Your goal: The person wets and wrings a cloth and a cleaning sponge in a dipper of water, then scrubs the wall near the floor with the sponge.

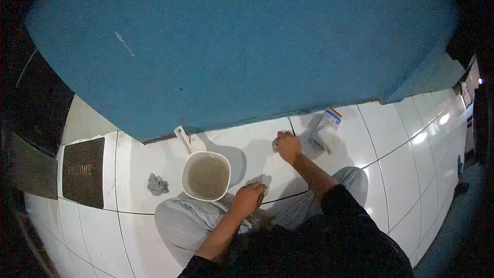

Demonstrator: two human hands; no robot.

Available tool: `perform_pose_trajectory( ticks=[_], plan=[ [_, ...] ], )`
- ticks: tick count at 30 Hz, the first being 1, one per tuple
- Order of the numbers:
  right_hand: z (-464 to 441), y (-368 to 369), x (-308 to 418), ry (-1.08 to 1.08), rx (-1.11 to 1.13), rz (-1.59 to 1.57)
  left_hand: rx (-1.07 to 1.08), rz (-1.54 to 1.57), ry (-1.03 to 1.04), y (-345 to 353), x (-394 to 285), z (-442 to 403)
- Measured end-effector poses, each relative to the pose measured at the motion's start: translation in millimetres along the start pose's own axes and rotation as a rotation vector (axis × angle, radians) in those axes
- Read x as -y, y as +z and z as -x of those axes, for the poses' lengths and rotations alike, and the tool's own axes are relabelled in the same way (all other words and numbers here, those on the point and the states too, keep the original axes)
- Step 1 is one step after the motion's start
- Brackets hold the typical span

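My right hand [289, 146] presses down on the white tiles near the base of the blue wall, its fingers closed. A small grey piece [275, 146], perhaps cloth, shows at its fingertips. Closer to my body, my left hand [249, 198] is closed low over the floor by my crossed legs; what it holds, if anything, is hidden. Left of it stands a white dipper [184, 185] with its handle toward the wall, containing cloudy greyish-brown water [208, 175]. A crumpled grey cloth [157, 184] lies left of the dipper.
Right of my right hand, a pale packet [329, 129] with a blue-and-white label leans near the blue wall [247, 46]. A dark "WELCOME" mat [83, 190] lies far left. Glossy white tiles [406, 159] continue to the right along the wall.
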State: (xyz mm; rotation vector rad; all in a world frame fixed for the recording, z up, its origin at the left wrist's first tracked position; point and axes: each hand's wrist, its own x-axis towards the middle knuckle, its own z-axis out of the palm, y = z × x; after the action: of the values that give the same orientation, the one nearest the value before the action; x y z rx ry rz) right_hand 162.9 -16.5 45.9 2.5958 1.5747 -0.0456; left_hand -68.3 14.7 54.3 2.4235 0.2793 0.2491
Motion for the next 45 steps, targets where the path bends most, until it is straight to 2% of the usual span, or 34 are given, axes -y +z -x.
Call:
perform_pose_trajectory(
  ticks=[3,9,11,15,18,20,21,23,26,28,30,31,34,36,38,41,45],
  plan=[
    [23,8,0,-0.104,-0.055,-0.088,0.060,0.001,0.005,-4,-8,-3],
    [-32,20,-6,0.014,-0.184,-0.130,-0.017,0.034,0.040,9,2,-5],
    [-59,21,-7,0.151,-0.289,-0.216,-0.022,0.044,0.040,12,8,-4],
    [-80,32,-8,0.140,-0.348,-0.069,-0.057,-0.022,0.031,10,9,-3],
    [-68,46,-6,0.126,-0.488,-0.227,-0.083,-0.003,0.027,9,9,-2],
    [-35,36,6,0.081,-0.264,-0.154,-0.010,0.013,-0.006,2,6,0],
    [-17,28,11,0.078,-0.257,-0.153,0.069,0.028,-0.034,-1,4,1],
    [12,13,17,-0.077,-0.267,-0.177,0.076,0.017,-0.019,0,1,0],
    [-4,25,15,-0.051,-0.237,-0.197,0.106,-0.007,-0.019,-1,-1,-7],
    [-20,21,16,0.042,-0.266,-0.225,0.142,-0.012,-0.045,3,-1,-5],
    [-38,13,18,0.139,-0.294,-0.292,0.000,0.017,0.018,8,4,-5],
    [-53,16,16,0.188,-0.311,-0.342,-0.003,0.010,0.019,8,7,-6],
    [-90,43,4,0.094,-0.384,-0.162,0.016,-0.001,-0.016,8,10,-4],
    [-86,38,4,0.078,-0.402,-0.171,-0.074,-0.016,0.070,7,10,-3],
    [-75,25,6,0.067,-0.424,-0.170,-0.038,-0.027,0.064,10,14,-2],
    [-31,10,15,-0.050,-0.138,-0.053,-0.017,-0.051,0.049,7,12,-2],
    [-8,37,13,-0.125,-0.182,-0.223,0.012,-0.027,0.030,1,0,-4]
  ],
)
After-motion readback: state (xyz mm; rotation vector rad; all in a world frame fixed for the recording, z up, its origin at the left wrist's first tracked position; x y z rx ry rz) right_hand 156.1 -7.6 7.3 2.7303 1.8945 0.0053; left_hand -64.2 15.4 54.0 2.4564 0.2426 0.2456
